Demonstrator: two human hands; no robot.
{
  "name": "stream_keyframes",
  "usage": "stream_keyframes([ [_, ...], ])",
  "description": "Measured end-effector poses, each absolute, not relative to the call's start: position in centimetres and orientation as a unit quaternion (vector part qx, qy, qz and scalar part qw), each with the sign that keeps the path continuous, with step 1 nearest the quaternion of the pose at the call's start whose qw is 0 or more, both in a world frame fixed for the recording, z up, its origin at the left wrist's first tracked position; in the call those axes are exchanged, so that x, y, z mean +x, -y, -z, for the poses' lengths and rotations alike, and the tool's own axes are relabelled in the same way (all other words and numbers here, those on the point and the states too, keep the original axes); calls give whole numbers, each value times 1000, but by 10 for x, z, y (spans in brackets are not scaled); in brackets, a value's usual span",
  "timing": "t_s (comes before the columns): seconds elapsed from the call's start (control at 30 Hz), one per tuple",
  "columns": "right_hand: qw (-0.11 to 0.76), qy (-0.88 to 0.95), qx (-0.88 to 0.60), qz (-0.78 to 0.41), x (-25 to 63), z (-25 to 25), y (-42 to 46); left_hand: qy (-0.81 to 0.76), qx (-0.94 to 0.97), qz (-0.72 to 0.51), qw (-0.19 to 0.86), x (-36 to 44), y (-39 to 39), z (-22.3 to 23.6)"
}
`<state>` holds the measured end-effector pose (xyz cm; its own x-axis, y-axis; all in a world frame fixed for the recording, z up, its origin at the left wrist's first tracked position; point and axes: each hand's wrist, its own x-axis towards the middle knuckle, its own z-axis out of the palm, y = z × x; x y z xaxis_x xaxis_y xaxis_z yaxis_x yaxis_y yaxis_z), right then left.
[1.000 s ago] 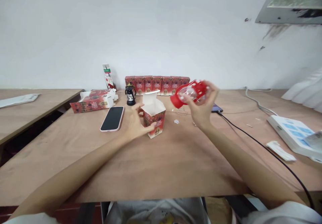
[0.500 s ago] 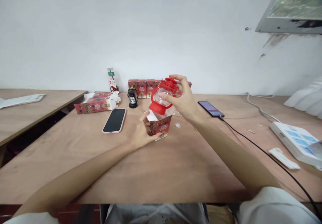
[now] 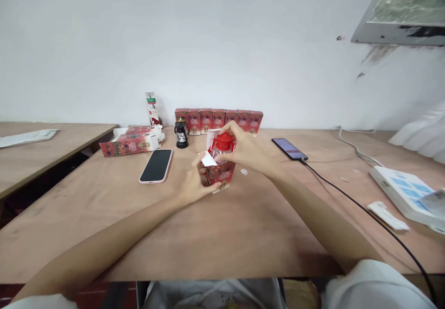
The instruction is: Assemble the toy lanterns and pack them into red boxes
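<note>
My left hand is wrapped around the lower part of a small red printed box, which stands on the table with its white flaps open. A red toy lantern with a clear body sits partly inside the box, its lower part hidden by the box walls. My right hand grips the lantern near its top, fingers over the cap and thumb at the front. A black lantern stands upright beyond the left hand.
Several red boxes stand in a row by the wall. An opened carton lies at left, a pink-edged phone before it. Another phone with a black cable lies right, near a white device. A clear package stands behind.
My right hand has lowered the red lantern from above the box down into its opening. The left hand stays around the box.
</note>
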<state>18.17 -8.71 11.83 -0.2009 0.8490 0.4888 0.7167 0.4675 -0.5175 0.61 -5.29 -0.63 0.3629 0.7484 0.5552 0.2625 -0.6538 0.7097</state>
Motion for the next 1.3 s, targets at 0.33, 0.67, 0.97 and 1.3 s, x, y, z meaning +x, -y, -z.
stream_keyframes([
  [0.33, 326, 780, -530, -64, 186, -130, 96, -284, 794, -479, 244, 5, 51, 8],
  [0.67, 262, 829, -493, -28, 187, -134, 109, -312, 813, -462, 169, 3, 57, 6],
  [0.97, 199, 847, -492, -14, 181, -130, 112, -312, 830, -448, 115, 5, 66, 1],
  [1.3, 308, 852, -370, -206, 218, -134, 84, -293, 848, -409, 166, 5, 60, 4],
])
